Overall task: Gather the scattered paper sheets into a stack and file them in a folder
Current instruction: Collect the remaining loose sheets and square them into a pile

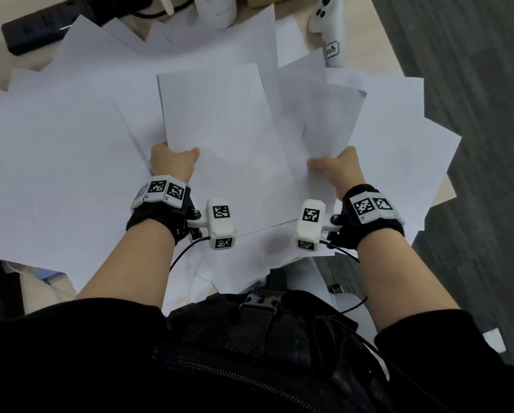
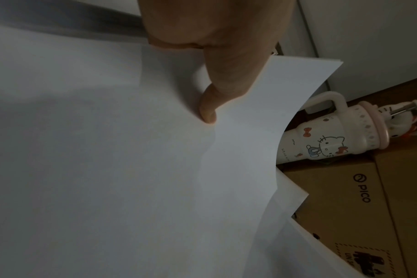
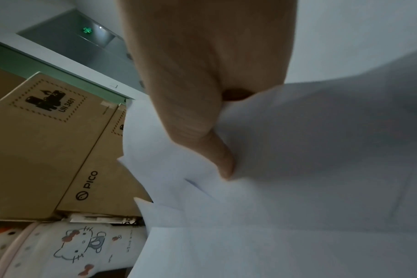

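Paper sheets (image 1: 220, 120) are being held at both sides: left hand (image 1: 172, 165) is pinching the near-left edge of the top sheets, thumb on top, fingers tucked under. Left wrist view is showing the thumb (image 2: 210, 105) pressing into white paper, the sheet bowing up just past it. Right hand (image 1: 339, 171) is gripping a bunch of sheets (image 1: 324, 120) at their near edge, thumb pointing inward across the top. Right wrist view is showing the thumb (image 3: 221, 159) digging into several fanned, misaligned sheet corners. So both grips are closed on paper.

The held sheets are sitting over the middle of a wide, messy spread of loose sheets (image 1: 56, 150) that is covering most of the worktop (image 1: 390, 49) and overhanging its right and near edges. Nothing is squared up; edges are pointing every which way.

Further out:
- white controller (image 1: 328, 28) with a handwritten label is lying at the far right of the worktop, partly on paper
- white cartoon-cat mug (image 2: 321, 135) is standing at the far edge
- black power strip (image 1: 32, 31) is sitting at the far left
- brown cardboard boxes (image 3: 48, 143) marked PICO are standing behind the mug

Dark grey floor (image 1: 482, 114) is showing to the right.
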Action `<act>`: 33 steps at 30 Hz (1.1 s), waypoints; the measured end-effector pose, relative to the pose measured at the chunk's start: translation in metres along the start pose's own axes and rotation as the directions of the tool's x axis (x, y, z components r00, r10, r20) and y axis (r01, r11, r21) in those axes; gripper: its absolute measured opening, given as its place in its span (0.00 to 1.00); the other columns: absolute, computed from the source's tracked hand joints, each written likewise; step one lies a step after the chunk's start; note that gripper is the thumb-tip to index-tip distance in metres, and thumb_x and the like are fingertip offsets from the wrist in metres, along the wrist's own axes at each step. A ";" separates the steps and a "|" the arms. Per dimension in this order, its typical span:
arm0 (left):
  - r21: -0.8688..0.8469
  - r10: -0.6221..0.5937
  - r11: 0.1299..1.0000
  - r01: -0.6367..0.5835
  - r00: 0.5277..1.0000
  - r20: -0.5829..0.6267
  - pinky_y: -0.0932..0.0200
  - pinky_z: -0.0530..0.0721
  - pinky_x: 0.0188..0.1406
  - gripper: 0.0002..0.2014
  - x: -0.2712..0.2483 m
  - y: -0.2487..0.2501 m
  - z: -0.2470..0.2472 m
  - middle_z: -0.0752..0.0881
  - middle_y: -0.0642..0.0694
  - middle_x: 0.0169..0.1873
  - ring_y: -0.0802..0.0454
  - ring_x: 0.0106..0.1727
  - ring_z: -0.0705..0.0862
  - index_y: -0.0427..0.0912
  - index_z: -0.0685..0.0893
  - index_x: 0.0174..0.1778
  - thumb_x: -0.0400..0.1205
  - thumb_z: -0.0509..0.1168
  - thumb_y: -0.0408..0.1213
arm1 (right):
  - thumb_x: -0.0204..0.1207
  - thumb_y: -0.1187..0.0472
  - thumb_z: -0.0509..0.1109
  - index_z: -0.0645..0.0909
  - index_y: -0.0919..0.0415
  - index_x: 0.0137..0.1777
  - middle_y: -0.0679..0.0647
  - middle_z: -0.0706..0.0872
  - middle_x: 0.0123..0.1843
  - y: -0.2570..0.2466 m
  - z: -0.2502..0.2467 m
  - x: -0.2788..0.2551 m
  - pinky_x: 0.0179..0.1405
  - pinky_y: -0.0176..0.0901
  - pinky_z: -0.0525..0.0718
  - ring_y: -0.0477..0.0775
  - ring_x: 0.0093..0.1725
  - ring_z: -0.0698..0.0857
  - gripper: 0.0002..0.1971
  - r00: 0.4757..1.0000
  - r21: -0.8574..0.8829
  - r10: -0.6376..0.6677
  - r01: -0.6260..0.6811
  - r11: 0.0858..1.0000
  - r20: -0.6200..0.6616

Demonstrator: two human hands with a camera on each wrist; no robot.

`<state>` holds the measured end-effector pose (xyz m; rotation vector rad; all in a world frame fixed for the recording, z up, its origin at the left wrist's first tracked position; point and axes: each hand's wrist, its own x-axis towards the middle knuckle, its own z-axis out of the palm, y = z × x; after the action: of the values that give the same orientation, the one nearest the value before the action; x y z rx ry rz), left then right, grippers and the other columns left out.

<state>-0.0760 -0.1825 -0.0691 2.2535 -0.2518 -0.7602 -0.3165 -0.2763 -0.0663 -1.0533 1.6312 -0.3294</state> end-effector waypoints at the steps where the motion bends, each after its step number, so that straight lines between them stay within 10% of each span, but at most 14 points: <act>1: -0.014 0.015 1.000 -0.015 1.000 -0.001 0.58 0.83 0.53 0.15 -0.001 0.000 -0.002 0.87 0.42 0.51 0.47 0.51 0.85 0.33 0.85 0.57 0.74 0.72 0.30 | 0.65 0.73 0.76 0.81 0.71 0.45 0.61 0.85 0.41 -0.001 0.000 -0.002 0.44 0.49 0.83 0.56 0.39 0.83 0.09 1.000 0.017 -0.020 0.020 1.000 -0.006; 11: -0.002 0.035 0.999 -0.035 0.999 -0.009 0.58 0.82 0.56 0.15 -0.003 -0.013 -0.010 0.87 0.39 0.57 0.43 0.57 0.85 0.34 0.84 0.58 0.75 0.72 0.31 | 0.67 0.64 0.76 0.81 0.70 0.55 0.58 0.84 0.49 0.002 0.022 0.004 0.41 0.40 0.80 0.57 0.48 0.85 0.18 0.984 0.046 -0.079 0.087 0.995 -0.161; 27: 0.045 0.023 0.999 -0.023 1.000 0.000 0.61 0.80 0.53 0.16 0.008 -0.020 -0.002 0.87 0.38 0.57 0.42 0.58 0.85 0.32 0.84 0.57 0.75 0.72 0.31 | 0.62 0.67 0.80 0.76 0.59 0.32 0.49 0.83 0.35 -0.029 0.027 0.013 0.43 0.43 0.85 0.55 0.40 0.85 0.13 0.960 -0.016 -0.115 0.115 0.993 -0.256; 33: 0.051 -0.028 0.998 0.030 0.999 -0.032 0.53 0.82 0.62 0.17 0.007 -0.020 -0.004 0.86 0.38 0.59 0.42 0.61 0.84 0.33 0.83 0.59 0.75 0.73 0.33 | 0.59 0.66 0.81 0.84 0.62 0.37 0.51 0.85 0.35 -0.040 0.014 0.000 0.39 0.45 0.85 0.56 0.38 0.85 0.09 0.948 -0.041 -0.169 0.164 0.986 -0.269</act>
<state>-0.0690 -0.1687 -0.0835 2.3202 -0.2265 -0.7411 -0.2857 -0.2944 -0.0435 -1.2044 1.7928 -0.5947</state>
